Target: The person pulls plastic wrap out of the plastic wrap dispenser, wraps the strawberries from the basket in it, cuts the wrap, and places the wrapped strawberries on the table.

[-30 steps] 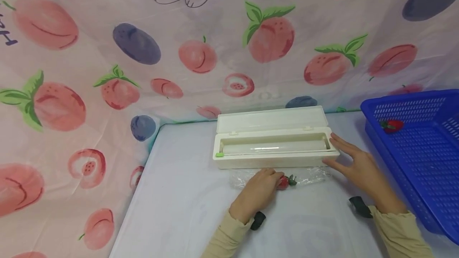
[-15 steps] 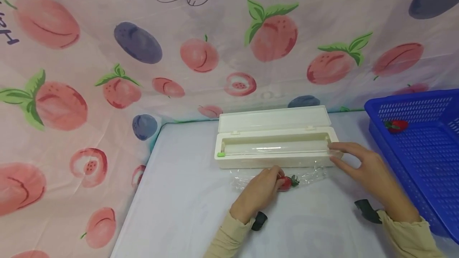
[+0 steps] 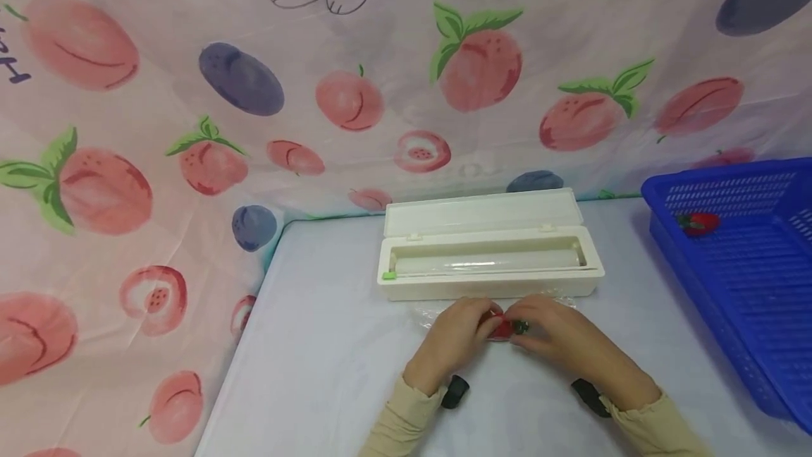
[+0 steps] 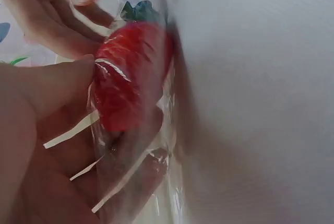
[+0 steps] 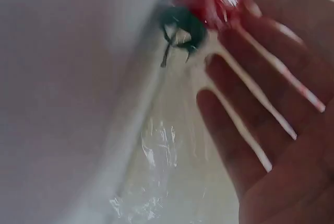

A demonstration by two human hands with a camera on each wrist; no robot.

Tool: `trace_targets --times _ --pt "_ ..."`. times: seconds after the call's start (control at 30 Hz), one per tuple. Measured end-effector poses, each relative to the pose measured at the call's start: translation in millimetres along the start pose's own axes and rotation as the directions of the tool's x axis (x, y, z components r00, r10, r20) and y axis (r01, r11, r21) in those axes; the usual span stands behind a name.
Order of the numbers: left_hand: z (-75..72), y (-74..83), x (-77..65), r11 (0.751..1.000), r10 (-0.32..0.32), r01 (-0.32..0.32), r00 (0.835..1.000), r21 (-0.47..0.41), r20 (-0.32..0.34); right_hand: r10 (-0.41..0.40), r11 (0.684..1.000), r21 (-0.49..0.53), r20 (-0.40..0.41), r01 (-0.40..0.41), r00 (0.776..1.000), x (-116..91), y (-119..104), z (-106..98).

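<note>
A red strawberry (image 4: pixel 128 78) with green leaves lies wrapped in clear plastic film (image 5: pixel 156 145), just in front of a white cling film dispenser (image 3: pixel 495 286). My left hand (image 3: pixel 453 337) grips the wrapped strawberry from the left, thumb on one side and fingers behind it in the left wrist view. From the right, my right hand (image 3: pixel 561 337) pinches at the strawberry near its leafy end, its other fingers spread along the film in the right wrist view. Loose film trails out on both sides, partly hidden under the hands.
The dispenser's lid (image 3: pixel 482 214) stands open toward the patterned backdrop, with a film roll (image 3: pixel 488 261) inside and a green slider (image 3: pixel 389 276) at its left end. A blue basket (image 3: pixel 704 302) at right holds another strawberry (image 3: pixel 700 223).
My right hand has left the dispenser's right end and come left and nearer to the strawberry, beside the left hand. The left hand has stayed at the strawberry.
</note>
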State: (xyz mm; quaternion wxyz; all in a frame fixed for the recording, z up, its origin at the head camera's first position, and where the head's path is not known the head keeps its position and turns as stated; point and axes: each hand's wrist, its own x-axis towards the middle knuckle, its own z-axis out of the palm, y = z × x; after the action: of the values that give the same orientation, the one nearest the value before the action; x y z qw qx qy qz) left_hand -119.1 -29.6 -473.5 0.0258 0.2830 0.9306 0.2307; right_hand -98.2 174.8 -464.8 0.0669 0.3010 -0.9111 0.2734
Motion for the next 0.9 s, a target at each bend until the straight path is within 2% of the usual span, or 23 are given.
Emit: trace_targets --times 0.17,0.33,0.5,0.67,0.8,0.9 --pt "2.6 -3.0 -0.1 1.0 -0.004 0.004 0.999 -0.006 0.036 0.026 0.999 -0.049 0.042 -0.024 0.999 -1 -2 12" --pt "0.4 -5.2 -0.3 1.0 0.007 -0.007 1.0 0.019 0.003 0.03 0.998 -0.057 0.04 -0.028 0.999 0 -2 12" --pt "-9.4 -7.9 -2.9 0.993 0.101 -0.099 0.994 0.06 -0.031 0.041 0.998 -0.042 0.062 -0.039 0.997 -1 -2 11" --pt "-11.8 -11.1 -3.6 0.973 0.222 -0.222 0.975 0.063 0.008 0.057 0.998 -0.043 0.069 -0.054 0.996 -2 -2 13" --pt "-8.8 -12.5 -4.1 0.957 0.264 -0.26 0.964 0.13 -0.014 0.049 0.999 -0.021 0.058 -0.048 0.997 -2 0 16" --pt "-7.6 -12.6 -3.7 0.95 0.285 -0.276 0.958 0.144 -0.041 0.043 0.999 -0.018 0.069 -0.042 0.997 -2 1 15"
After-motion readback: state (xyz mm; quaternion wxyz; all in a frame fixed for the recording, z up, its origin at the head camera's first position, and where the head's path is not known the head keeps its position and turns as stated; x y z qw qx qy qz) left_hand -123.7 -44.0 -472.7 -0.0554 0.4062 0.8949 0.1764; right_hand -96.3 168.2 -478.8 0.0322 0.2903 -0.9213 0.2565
